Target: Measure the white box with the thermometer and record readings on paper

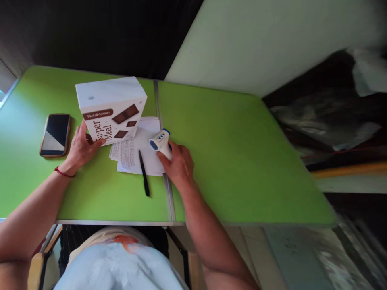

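Green table (236, 161) before a dark panel (99, 36) and pale wall (242, 44), light tiled floor (256, 251) below.

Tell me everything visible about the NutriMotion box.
The NutriMotion box is a white carton, apparently cardboard, and looks closed. Its printed front carries a brown "NutriMotion" label, brown "Su-per Meal" lettering running sideways, and pictures of three brown bars. A small grey mark shows on its plain top. The left hand grips its lower left part, thumb in front. It stands over the green table, partly covering papers; whether it rests on them is unclear.
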Tool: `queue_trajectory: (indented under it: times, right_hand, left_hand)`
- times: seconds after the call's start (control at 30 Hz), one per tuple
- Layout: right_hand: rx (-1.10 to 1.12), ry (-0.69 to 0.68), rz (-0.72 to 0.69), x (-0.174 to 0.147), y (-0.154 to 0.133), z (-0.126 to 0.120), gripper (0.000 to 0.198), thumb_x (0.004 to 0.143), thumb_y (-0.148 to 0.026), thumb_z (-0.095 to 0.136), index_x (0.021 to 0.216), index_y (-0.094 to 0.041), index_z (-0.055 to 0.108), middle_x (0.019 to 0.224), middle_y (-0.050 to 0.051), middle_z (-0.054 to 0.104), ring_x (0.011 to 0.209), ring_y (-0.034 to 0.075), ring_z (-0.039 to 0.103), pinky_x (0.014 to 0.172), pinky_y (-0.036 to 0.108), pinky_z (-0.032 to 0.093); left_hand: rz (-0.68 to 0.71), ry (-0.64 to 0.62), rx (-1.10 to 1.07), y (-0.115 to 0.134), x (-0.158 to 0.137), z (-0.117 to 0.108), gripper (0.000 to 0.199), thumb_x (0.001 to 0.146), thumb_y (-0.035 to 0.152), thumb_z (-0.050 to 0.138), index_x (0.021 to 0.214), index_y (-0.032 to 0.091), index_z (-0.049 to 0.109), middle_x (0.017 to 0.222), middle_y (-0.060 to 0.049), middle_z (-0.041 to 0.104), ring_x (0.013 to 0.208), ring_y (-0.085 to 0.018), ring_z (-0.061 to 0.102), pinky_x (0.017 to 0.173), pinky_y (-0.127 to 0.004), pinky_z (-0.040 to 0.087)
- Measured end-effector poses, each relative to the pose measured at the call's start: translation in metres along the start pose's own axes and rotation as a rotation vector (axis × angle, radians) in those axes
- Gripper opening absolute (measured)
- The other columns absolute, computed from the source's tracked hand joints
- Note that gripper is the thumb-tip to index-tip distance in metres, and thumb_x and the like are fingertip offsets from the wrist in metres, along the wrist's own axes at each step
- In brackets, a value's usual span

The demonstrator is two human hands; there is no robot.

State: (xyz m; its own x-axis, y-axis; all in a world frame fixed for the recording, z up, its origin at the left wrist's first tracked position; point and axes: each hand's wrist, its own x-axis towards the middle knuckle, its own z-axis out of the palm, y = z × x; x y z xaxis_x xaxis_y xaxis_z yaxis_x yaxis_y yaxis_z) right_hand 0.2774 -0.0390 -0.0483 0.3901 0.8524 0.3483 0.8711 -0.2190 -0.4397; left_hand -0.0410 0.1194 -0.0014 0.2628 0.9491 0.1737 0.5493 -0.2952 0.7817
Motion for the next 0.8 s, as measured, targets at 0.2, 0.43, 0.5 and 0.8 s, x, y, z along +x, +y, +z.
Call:
queue_trajectory:
  times: [0.2, 0.43, 0.5, 0.8]
  right_hand:
    - [0.244, -0.011, -0.228, -0.014, -0.030, -0.006, 0.026, 0.104, -0.047, 0.071, 0.115, -0.024, 0.074, 0.101, 0.012, 0.073, 0.092, 0.030, 0.068, 0.089, 0.047, 0.061]
    - [0.306, -0.235, -0.265, -0.028, -0.051, 0.001, 0.029, 0.098, -0.029, 0.069, 0.125, -0.024, 0.078, 0.090, 0.009, 0.075, 0.083, 0.028, 0.069, 0.080, 0.040, 0.061]
    - [0.396, -0.215, -0.264, -0.024, -0.049, -0.004, 0.033, 0.100, -0.027, 0.060, 0.128, -0.025, 0.078, 0.094, 0.009, 0.076, 0.085, 0.027, 0.070, 0.085, 0.042, 0.062]
    - [0.948, -0.146, 0.016, -0.028, -0.061, -0.015, 0.040, 0.095, -0.060, 0.073, 0.120, -0.029, 0.066, 0.095, 0.004, 0.068, 0.081, 0.023, 0.067, 0.077, 0.040, 0.062]
  left_hand:
    - [0.227, 0.186, 0.066, -0.004, -0.003, -0.003, 0.087, 0.075, 0.045, 0.091, 0.147, 0.024, 0.048, 0.137, -0.016, 0.056, 0.123, -0.038, 0.063, 0.095, -0.053, 0.062]
    - [0.603, 0.039, 0.100, 0.026, -0.035, -0.002, 0.037, 0.098, 0.046, 0.078, 0.130, 0.031, 0.066, 0.123, -0.008, 0.067, 0.118, -0.032, 0.066, 0.108, -0.052, 0.055]
    - [0.707, -0.272, 0.124, 0.033, -0.039, 0.005, 0.030, 0.104, 0.050, 0.072, 0.125, 0.029, 0.074, 0.124, -0.010, 0.074, 0.118, -0.031, 0.070, 0.109, -0.048, 0.056]
    - [0.761, -0.674, 0.316, 0.031, -0.037, 0.011, 0.038, 0.101, 0.053, 0.079, 0.125, 0.024, 0.083, 0.140, -0.016, 0.075, 0.123, -0.034, 0.073, 0.110, -0.048, 0.058]
